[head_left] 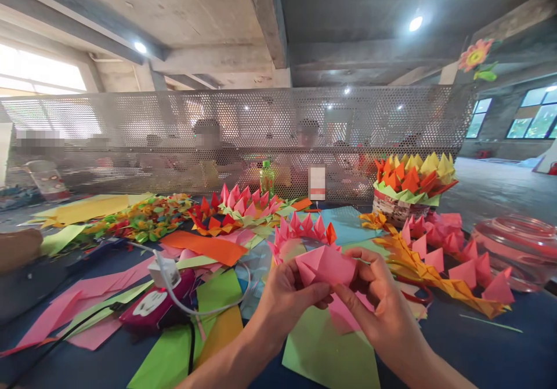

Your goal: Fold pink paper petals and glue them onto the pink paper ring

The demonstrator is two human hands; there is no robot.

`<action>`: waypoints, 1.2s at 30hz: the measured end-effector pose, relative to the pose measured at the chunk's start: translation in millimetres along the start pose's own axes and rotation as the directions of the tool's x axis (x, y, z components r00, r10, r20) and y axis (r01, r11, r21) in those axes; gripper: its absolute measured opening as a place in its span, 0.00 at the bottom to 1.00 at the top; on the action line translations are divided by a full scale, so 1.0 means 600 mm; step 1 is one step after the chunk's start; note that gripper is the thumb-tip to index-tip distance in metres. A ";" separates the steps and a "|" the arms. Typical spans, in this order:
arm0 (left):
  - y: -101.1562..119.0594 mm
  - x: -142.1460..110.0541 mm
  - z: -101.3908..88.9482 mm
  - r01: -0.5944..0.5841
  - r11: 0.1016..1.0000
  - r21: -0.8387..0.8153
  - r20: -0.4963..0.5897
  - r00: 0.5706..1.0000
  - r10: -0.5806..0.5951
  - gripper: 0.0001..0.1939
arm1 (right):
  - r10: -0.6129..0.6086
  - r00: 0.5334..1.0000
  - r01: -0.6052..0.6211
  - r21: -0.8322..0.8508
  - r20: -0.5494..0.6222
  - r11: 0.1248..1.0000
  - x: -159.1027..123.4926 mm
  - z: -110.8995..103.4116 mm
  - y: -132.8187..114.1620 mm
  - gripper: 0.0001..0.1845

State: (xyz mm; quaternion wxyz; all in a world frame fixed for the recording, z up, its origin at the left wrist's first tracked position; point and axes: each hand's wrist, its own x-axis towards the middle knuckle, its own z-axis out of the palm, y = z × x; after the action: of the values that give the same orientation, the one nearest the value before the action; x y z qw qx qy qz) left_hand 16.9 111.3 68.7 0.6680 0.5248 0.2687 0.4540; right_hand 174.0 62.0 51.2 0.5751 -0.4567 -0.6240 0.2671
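A partly folded piece of pink paper (pixel 325 266) is pinched between both hands above the table. My left hand (pixel 289 290) grips its left end, thumb in front and fingers behind. On the opposite end, my right hand (pixel 374 287) closes thumb and fingers on the edge. Just behind the hands stands a ring of pink folded points (pixel 307 226), partly hidden by them. Beneath the hands lie a pink sheet (pixel 343 313) and a light green sheet (pixel 331 348).
A purple power strip (pixel 159 305) with a white charger (pixel 164 272) and cables lies left. Pink folded points on orange paper (pixel 448 282) run along the right, near a clear jar (pixel 517 250). A folded-paper basket (pixel 413 186), green bottle (pixel 267 179) and perforated metal screen (pixel 243 140) stand behind.
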 end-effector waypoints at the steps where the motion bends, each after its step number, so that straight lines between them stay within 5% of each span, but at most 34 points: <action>1: 0.000 0.000 0.000 0.000 1.000 0.001 -0.002 1.000 0.000 0.13 | 0.010 1.000 -0.010 0.011 -0.007 1.000 0.000 0.002 -0.001 0.22; 8: 0.000 -0.002 -0.001 0.010 1.000 0.010 -0.022 1.000 -0.010 0.12 | 0.057 0.997 -0.053 0.079 -0.043 0.995 0.005 0.002 0.001 0.24; 12: 0.002 -0.003 0.000 0.001 1.000 0.023 -0.029 1.000 -0.001 0.13 | 0.082 0.987 -0.072 -0.072 0.137 0.995 0.011 -0.009 0.011 0.13; 26: -0.001 -0.001 -0.003 0.023 0.999 0.040 -0.024 0.999 -0.022 0.14 | -0.079 0.981 0.113 -0.195 0.176 0.974 0.009 -0.010 0.008 0.10; 33: 0.002 -0.004 0.003 0.034 0.999 0.006 0.021 0.999 -0.034 0.15 | 0.082 0.968 -0.030 -0.213 0.238 0.977 0.009 -0.012 0.008 0.19; 36: 0.002 -0.004 0.004 0.036 0.999 0.011 0.047 0.998 -0.036 0.16 | 0.041 0.976 0.028 -0.312 0.214 0.950 0.011 -0.013 0.007 0.21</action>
State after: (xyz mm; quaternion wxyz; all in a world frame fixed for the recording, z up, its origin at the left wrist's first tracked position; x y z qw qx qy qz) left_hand 17.6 108.0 70.5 0.6796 0.5336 0.2647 0.4282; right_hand 183.1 68.1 52.4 0.4228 -0.5121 -0.7160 0.2152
